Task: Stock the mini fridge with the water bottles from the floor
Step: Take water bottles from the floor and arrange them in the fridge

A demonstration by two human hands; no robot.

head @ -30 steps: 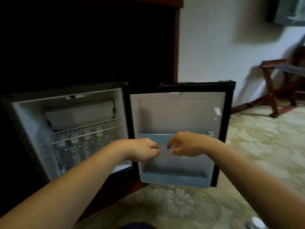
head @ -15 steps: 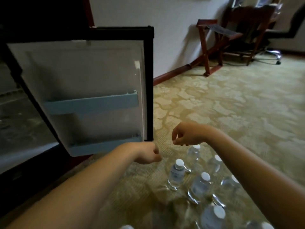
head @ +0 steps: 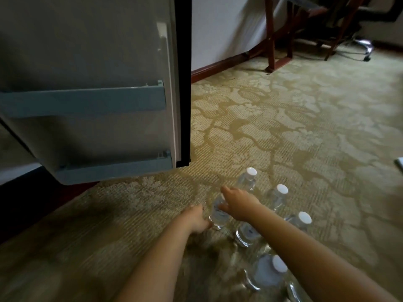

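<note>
Several clear water bottles with white caps stand on the patterned carpet at the lower right, among them a far one (head: 248,179) and a near one (head: 270,273). My right hand (head: 236,203) is closed over the top of the leftmost water bottle (head: 218,213), hiding its cap. My left hand (head: 197,219) is curled, with its fingers against that bottle's lower side. The mini fridge's open door (head: 87,51) fills the upper left, with an upper blue shelf (head: 82,102) and a lower blue shelf (head: 113,171), both with nothing in them. The fridge's inside is out of view.
A wooden folding rack (head: 277,40) and an office chair base (head: 362,44) stand by the far wall. A dark baseboard (head: 218,66) runs behind the door. A white object (head: 400,163) lies at the right edge. Open carpet (head: 305,127) lies beyond the bottles.
My view swung from the fridge down to the floor. Both hands dropped to the bottles; the right hand closed over the leftmost one and the left hand came against its side.
</note>
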